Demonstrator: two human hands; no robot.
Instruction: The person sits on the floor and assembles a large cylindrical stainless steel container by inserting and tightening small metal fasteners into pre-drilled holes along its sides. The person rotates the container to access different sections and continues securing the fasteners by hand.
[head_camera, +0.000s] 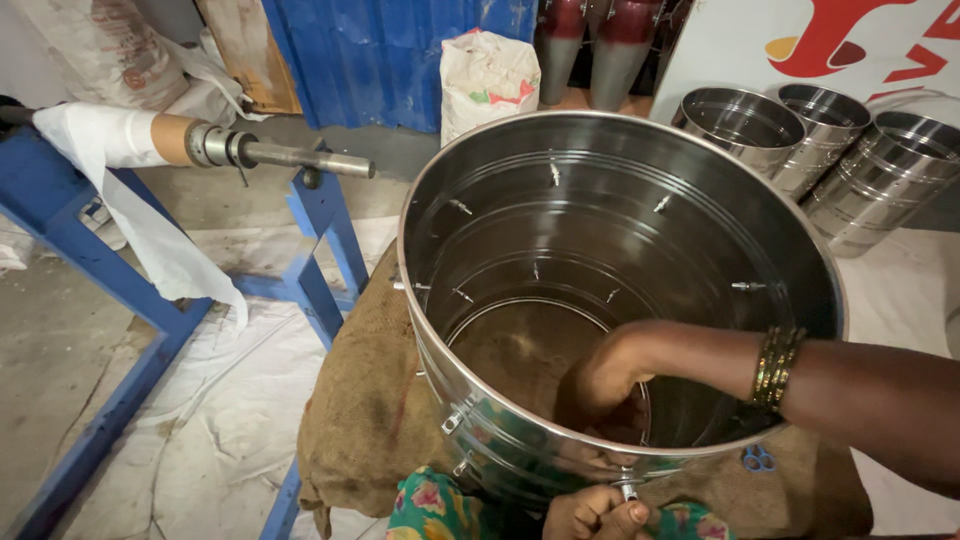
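A large shiny steel drum (800, 250) lies tilted on a burlap-covered stand, its open mouth toward me. Several small bolts poke through its inner wall. My right hand (595, 385), with bangles on the wrist, reaches inside the drum and presses against the near wall; what its fingers hold is hidden. Below the near rim, my left hand (597, 513) is outside the drum, fingers closed on a small metal tool or fastener (629, 491) at the wall.
Brown burlap (365, 410) covers the stand. A blue metal frame (315, 250) holds a roll of white plastic sheet (110, 140) on a steel shaft at left. Three smaller steel drums (830, 130) stand at back right. A white sack (487, 75) leans on a blue corrugated wall.
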